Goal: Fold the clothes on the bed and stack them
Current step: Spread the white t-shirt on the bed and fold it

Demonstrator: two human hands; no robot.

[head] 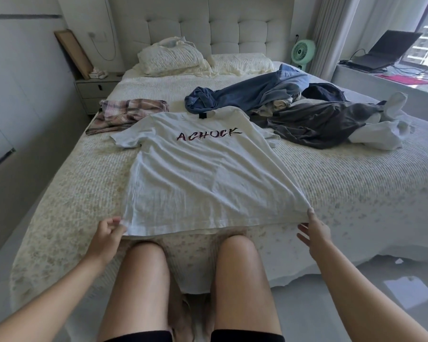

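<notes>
A white cotton T-shirt with dark lettering (195,169) lies face up and spread flat on the cream quilted bed (344,188), its hem at the near edge. The left hand (108,233) pinches the hem's left corner between thumb and fingers; the right hand (315,232) touches the right corner with a fingertip, its other fingers spread, so whether that grip truly pinches cannot be told.

The step looks like smoothing before folding: pulling both corners evenly outward should keep the hem straight and remove the ripples.

A folded pink plaid garment (126,114) sits just beyond the left sleeve, and a heap of blue and dark grey clothes (294,107) crowds the right shoulder. Open quilt on both sides of the shirt's body leaves room to fold the sleeves inward.
</notes>
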